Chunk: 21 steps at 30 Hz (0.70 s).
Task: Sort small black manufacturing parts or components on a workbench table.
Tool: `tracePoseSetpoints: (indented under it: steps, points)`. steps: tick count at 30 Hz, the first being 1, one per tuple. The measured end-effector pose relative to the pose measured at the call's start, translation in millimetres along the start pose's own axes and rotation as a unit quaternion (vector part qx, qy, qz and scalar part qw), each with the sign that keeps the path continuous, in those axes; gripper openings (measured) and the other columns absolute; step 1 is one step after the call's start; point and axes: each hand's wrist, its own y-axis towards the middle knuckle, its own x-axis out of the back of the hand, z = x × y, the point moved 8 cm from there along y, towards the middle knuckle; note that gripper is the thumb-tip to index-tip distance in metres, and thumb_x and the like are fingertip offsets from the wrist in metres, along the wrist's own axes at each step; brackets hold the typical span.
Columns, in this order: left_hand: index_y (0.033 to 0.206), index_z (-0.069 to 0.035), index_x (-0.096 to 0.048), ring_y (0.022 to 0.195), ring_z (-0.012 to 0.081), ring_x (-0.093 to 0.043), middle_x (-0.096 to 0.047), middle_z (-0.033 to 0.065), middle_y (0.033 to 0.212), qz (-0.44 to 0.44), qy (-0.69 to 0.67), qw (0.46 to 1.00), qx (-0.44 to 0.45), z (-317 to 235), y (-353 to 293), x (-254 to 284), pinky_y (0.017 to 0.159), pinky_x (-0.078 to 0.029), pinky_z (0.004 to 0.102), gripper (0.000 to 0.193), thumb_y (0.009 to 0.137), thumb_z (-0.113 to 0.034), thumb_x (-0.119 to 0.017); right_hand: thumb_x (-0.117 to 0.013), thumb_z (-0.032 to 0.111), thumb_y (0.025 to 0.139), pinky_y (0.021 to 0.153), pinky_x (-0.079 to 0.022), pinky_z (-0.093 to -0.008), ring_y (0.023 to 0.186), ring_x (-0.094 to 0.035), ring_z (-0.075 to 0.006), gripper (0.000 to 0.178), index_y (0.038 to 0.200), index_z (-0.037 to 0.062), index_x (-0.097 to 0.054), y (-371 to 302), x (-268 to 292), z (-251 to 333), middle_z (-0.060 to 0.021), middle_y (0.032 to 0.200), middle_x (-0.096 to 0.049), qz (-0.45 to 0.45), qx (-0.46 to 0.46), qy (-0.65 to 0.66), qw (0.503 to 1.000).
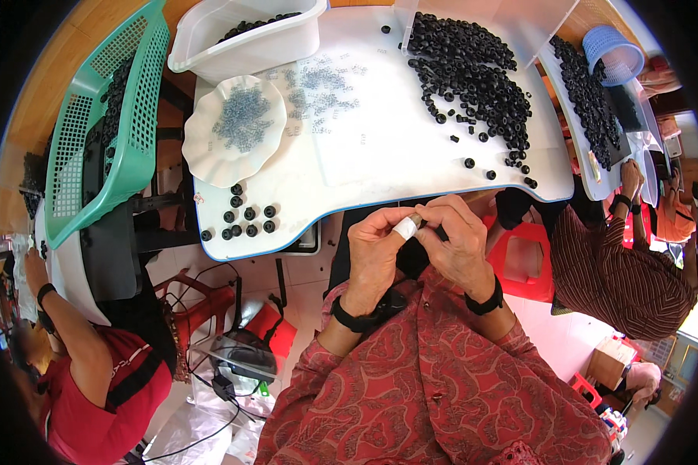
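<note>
My left hand (374,246) and my right hand (459,242) meet in front of my chest, just off the near edge of the white table (349,167). Thumbs and fingertips of both are pinched together. Whatever they grip is too small and covered to make out. White tape (405,227) wraps my left thumb. On the table's near left lie several round black parts (250,213) in loose rows. Beyond them a wavy-rimmed white dish (202,159) holds a heap of small clear pieces (244,116). More clear pieces (322,85) are scattered beside the dish.
A large pile of black parts (473,74) spreads from a tipped clear bin (520,23) at the far right. A white tub (248,56) stands at the back, a green basket (143,116) to the left. People work on either side; a red stool (504,263) stands to the right.
</note>
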Motion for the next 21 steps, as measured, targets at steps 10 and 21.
tracePoseSetpoints:
  steps: [10, 21]
  points:
    - [0.112, 0.004, -0.064, 0.088, 0.0114, -0.061, -0.067, 0.0068, 0.096, 0.018, 0.024, 0.999, 0.011, 0.6, 3.1, -2.6, 0.083, -0.049, 0.0238, 0.028, 0.084, 0.008, -0.062, -0.068, -0.013, 0.063, 0.058, -0.049, -0.0317, 0.068, -0.06, -0.024, 0.028, 0.089, -0.0013, -0.062, 2.6, 1.7, 1.5, -0.0112, 0.08, -0.059, 0.011, 0.016, 0.015, 1.0]
    - [0.128, -0.003, -0.058, 0.094, 0.0094, -0.057, -0.056, 0.0016, 0.108, 0.18, 0.127, 0.975, -0.038, -25.2, -1.6, -18.2, 0.086, -0.049, 0.0242, 0.053, 0.078, 0.012, -0.067, -0.072, -0.01, 0.067, 0.057, -0.049, -0.0269, 0.065, -0.061, -0.0176, 0.031, 0.094, 0.0009, -0.063, -0.1, 7.6, -2.8, -0.0096, 0.082, -0.061, 0.015, -0.019, 0.081, 0.996]
